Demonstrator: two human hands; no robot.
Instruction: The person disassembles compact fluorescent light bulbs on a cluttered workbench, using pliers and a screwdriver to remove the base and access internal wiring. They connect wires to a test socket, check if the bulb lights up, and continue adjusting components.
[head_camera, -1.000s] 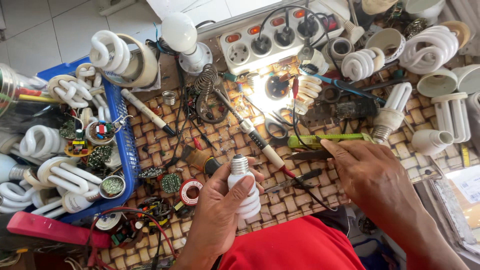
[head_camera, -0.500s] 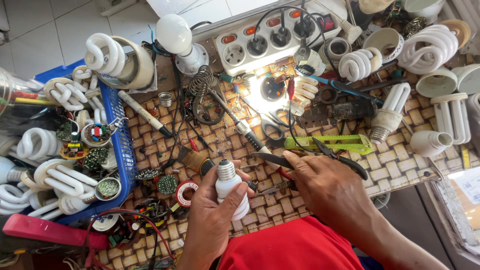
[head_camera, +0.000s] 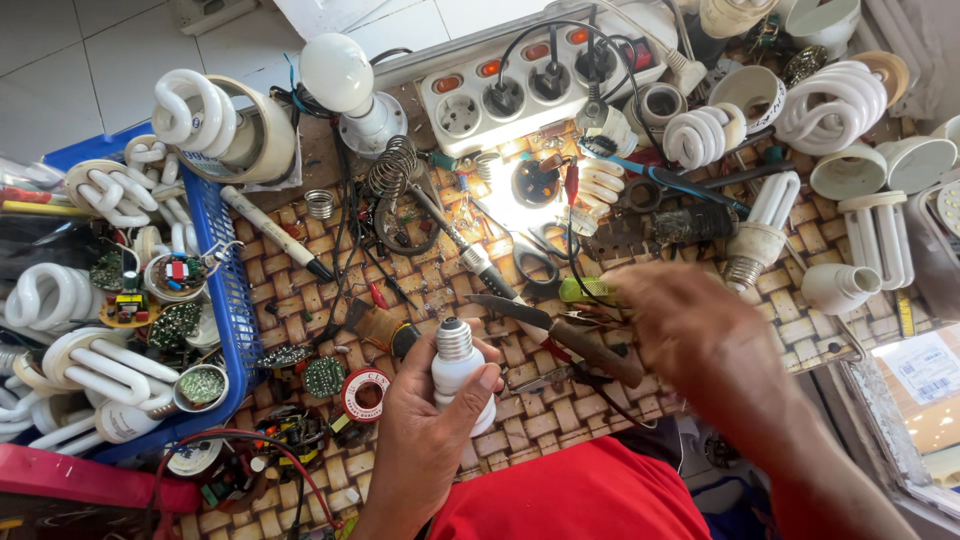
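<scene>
My left hand (head_camera: 420, 440) grips a white lamp base (head_camera: 458, 385) upright, its metal screw cap (head_camera: 453, 340) pointing up. My right hand (head_camera: 705, 345), blurred by motion, holds long-nosed pliers (head_camera: 560, 335) by their brown handles. The metal jaws point left and end just above and right of the screw cap, without touching it. A red cloth (head_camera: 580, 500) lies on my lap below both hands.
A blue basket (head_camera: 228, 290) at left holds spiral lamps and circuit boards. On the woven mat lie a soldering iron (head_camera: 465, 250), a red solder reel (head_camera: 365, 393), scissors (head_camera: 530, 258) and a green tool (head_camera: 583, 290). A white power strip (head_camera: 520, 85) and several lamp parts crowd the back.
My right hand left the green tool, picked up the pliers and brought them left toward the screw cap. My left hand kept holding the lamp base, shifting slightly.
</scene>
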